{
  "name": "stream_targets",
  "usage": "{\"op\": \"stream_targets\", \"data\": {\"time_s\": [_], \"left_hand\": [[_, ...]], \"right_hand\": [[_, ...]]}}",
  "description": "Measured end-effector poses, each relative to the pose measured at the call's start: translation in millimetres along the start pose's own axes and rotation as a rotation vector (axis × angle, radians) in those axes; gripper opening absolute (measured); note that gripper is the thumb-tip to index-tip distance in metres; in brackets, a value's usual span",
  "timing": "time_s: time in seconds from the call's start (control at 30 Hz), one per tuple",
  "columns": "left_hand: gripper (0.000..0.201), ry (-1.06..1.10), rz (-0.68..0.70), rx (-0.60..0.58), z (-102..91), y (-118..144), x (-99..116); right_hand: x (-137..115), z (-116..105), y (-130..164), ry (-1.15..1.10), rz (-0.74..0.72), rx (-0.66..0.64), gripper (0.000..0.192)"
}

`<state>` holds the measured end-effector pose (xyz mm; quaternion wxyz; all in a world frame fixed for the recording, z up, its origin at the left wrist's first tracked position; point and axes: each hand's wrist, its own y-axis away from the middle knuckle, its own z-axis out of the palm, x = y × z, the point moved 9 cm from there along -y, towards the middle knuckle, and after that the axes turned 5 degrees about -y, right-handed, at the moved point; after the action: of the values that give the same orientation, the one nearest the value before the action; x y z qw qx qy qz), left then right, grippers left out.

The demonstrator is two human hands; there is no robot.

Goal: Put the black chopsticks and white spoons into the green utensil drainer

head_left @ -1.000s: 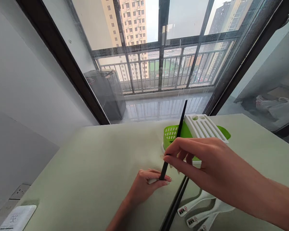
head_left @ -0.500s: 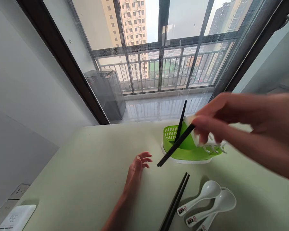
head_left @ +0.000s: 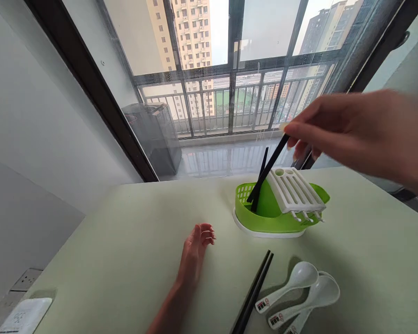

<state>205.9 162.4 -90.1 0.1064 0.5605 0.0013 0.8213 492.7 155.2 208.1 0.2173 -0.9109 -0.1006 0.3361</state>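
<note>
My right hand [head_left: 344,132] pinches a black chopstick [head_left: 270,165] near its upper end, its lower tip at the green holder [head_left: 275,225], where a second chopstick [head_left: 255,202] leans. My left hand [head_left: 195,246], loosely curled, holds nothing, near the worktop [head_left: 132,260].

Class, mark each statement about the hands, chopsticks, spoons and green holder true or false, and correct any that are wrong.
1. The right hand holds a black chopstick. True.

2. The left hand grips a spoon. False: nothing shows in its loosely curled fingers.

3. White spoons lie beside a pair of chopsticks on the table. True.

4. The green holder has nothing inside. False: a leaning chopstick stands in it.

5. The holder's slotted top is black. False: it is white.
</note>
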Motion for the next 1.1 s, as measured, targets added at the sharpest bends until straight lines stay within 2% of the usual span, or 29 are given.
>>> {"op": "stream_targets", "data": {"time_s": [0.17, 0.3, 0.47, 0.67, 0.8, 0.9, 1.0, 1.1], "left_hand": [[0.054, -0.005, 0.0, -0.002, -0.8, -0.1, -2.5], [0.054, -0.037, -0.007, -0.013, 0.8, 1.5, -1.7], [0.053, -0.063, -0.009, -0.024, 5.2, 3.2, 2.8], [0.052, -0.073, -0.011, -0.034, 6.3, 3.6, 2.6], [0.052, -0.077, -0.015, -0.031, 6.2, 4.2, 3.2], [0.053, -0.09, -0.01, -0.037, 7.3, 4.5, 5.3], [0.052, -0.106, -0.006, -0.054, 9.3, 5.1, 7.0], [0.049, -0.115, -0.007, -0.075, 11.1, 5.8, 7.2]], "right_hand": [[24.0, 41.3, -6.2, 0.033, 0.064, -0.077, 0.039], [41.2, 61.7, -9.0, 0.022, 0.081, -0.141, 0.043], [48.8, 71.9, -13.9, -0.005, 0.107, -0.174, 0.041], [47.9, 68.2, -20.6, 0.057, 0.114, -0.117, 0.032], [27.8, 54.7, -17.1, 0.078, 0.049, -0.027, 0.03], [-0.2, 52.0, -7.0, 0.096, -0.053, -0.061, 0.026], [-35.0, 65.7, 14.4, 0.12, -0.26, -0.22, 0.026], [-56.3, 94.6, 50.5, 0.155, -0.468, -0.463, 0.026]]}}
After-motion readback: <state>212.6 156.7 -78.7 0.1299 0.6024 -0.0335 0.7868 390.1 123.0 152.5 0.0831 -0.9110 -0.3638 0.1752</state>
